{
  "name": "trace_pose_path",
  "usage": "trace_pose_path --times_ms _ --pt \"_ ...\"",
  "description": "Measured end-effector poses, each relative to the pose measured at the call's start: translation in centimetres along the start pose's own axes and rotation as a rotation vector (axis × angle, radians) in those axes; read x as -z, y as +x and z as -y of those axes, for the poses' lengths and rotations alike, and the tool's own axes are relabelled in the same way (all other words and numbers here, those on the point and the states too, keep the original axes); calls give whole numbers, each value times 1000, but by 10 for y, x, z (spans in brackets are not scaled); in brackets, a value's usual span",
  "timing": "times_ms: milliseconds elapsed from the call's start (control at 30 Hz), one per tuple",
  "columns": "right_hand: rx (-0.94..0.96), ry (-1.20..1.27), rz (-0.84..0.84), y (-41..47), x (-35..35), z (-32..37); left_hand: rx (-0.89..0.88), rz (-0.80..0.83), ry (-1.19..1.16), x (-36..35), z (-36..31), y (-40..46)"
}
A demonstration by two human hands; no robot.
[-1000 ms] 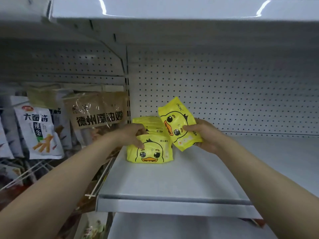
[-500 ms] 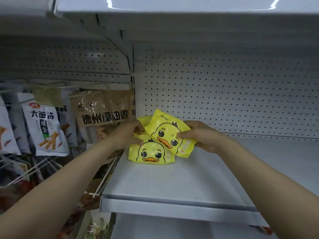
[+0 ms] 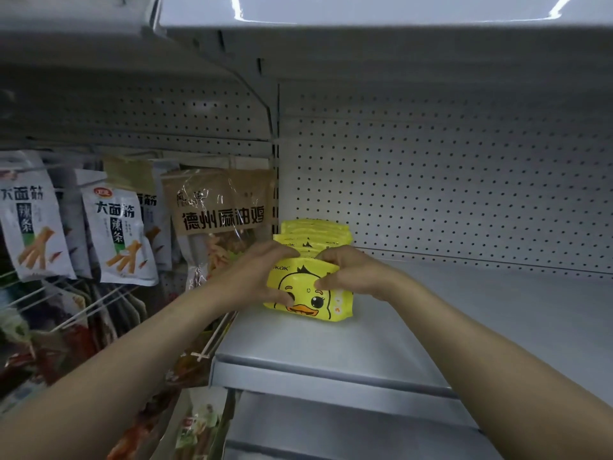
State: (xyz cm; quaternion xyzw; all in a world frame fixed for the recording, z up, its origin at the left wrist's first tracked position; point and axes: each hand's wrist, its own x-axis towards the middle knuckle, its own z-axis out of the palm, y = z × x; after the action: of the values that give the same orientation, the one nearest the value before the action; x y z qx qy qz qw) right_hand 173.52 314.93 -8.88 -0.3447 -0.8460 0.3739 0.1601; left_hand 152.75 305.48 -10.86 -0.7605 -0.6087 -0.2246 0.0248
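Grey metal shelf (image 3: pixel 331 353), far-left corner: left hand (image 3: pixel 252 277) and right hand (image 3: pixel 356 277) each pinch the front yellow duck-print plastic packet (image 3: pixel 306 302), which is best squared upright, flush against the yellow packet row (image 3: pixel 315 231) behind.

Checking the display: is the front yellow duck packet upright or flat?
Upright: the yellow duck-print packet stands on its bottom edge on the grey metal shelf, held between left hand and right hand.

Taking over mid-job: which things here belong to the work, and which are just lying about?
In hand: front duck packet, gripped by left hand and right hand; duck packets behind it; grey shelf.
Lying about: hanging white snack bags; brown chicken bag; pegboard.
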Motion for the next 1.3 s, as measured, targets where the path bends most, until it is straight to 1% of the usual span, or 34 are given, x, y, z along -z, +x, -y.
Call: trace_pose_path --times_ms 67,133,200,300,467,567,667,733,900,1033,1300 --pt "30 -64 -8 2 -4 -3 7 9 50 -5 0 -3" --pt "60 -176 -31 3 -9 -6 14 33 150 -8 -2 -6" --pt "83 -355 -109 3 -12 -8 55 71 240 -12 -5 -8" --pt "124 -625 -250 -4 -15 -9 109 101 293 -17 -11 -8" --pt "173 -863 -416 -13 -26 -7 173 92 397 -18 -24 -5" --pt "156 -948 -442 -16 -33 -1 257 71 430 -21 -39 -7" --pt "130 -932 -440 -26 -34 7 359 48 415 -21 -55 -17" --pt "124 -897 -427 -37 -31 15 416 1 373 -16 -62 -26" --pt "181 -773 -435 -84 -22 40 425 -130 257 8 -89 -61" --pt "188 -687 -425 -133 -22 64 488 -220 182 32 -120 -103" --pt "292 -632 -345 -210 -51 109 566 -307 227 78 -176 -207"
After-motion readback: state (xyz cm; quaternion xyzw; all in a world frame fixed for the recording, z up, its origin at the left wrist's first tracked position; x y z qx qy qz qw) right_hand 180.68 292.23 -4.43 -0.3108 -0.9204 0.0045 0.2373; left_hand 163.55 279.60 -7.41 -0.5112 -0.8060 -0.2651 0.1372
